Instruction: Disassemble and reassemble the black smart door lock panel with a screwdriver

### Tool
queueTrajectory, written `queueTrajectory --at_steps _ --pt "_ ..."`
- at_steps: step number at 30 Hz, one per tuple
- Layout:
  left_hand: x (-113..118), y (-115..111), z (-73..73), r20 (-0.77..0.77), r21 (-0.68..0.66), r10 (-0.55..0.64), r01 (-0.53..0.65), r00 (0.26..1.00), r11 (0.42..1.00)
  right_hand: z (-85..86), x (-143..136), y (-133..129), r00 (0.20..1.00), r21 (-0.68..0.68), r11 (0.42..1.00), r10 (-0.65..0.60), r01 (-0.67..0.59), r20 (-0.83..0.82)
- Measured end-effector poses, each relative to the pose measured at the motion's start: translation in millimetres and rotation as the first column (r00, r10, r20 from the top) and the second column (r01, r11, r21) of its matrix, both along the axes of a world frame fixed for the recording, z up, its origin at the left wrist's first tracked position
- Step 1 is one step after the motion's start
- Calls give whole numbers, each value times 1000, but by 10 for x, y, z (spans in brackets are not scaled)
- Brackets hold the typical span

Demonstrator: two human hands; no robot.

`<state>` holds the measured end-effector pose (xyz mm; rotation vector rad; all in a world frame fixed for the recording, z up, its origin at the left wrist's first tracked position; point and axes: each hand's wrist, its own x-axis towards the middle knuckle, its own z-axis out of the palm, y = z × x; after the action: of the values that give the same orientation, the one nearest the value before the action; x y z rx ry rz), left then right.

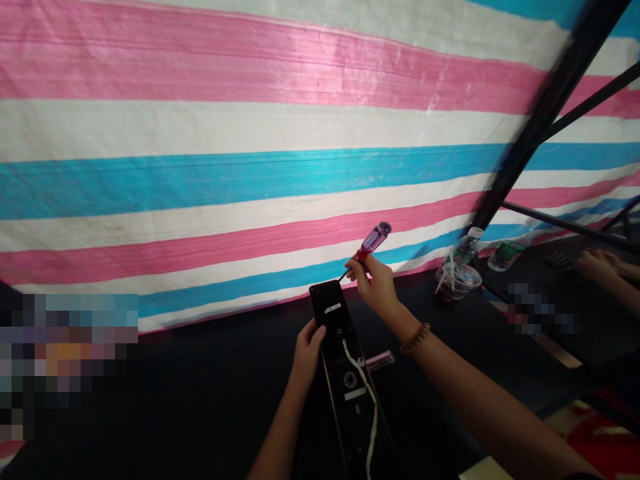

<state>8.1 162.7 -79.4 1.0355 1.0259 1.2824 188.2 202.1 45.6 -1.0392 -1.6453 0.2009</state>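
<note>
A long black device panel (334, 353) lies on the dark table, carrying white labels, a round fitting and a white cable (370, 390) that runs toward me. My left hand (306, 350) grips its left edge near the far end, thumb on top. My right hand (376, 285) is closed around a screwdriver (374, 240) with a clear purple and red handle. Its dark shaft slants down to the panel's far right corner; whether the tip sits in a screw is too small to tell. A pinkish, clear stick-like object (381, 361) lies right of the panel.
Behind the table hangs a striped plastic sheet (225, 180). Back right are plastic bottles (505, 253) and a clear cup (463, 280), beside a black metal frame (530, 133). Another person's hands (597, 263) rest at the far right. Blurred-out patches hide things at left and right.
</note>
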Motion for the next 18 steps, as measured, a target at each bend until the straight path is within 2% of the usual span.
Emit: queueTrajectory --at_steps 7,18 --pt "6 0 47 14 -29 2 -2 1000 1000 86 8 30 989 12 999 44 -47 140" --pt "-20 12 28 -5 -6 -29 29 1000 1000 316 -60 -25 941 -96 980 194 -174 276"
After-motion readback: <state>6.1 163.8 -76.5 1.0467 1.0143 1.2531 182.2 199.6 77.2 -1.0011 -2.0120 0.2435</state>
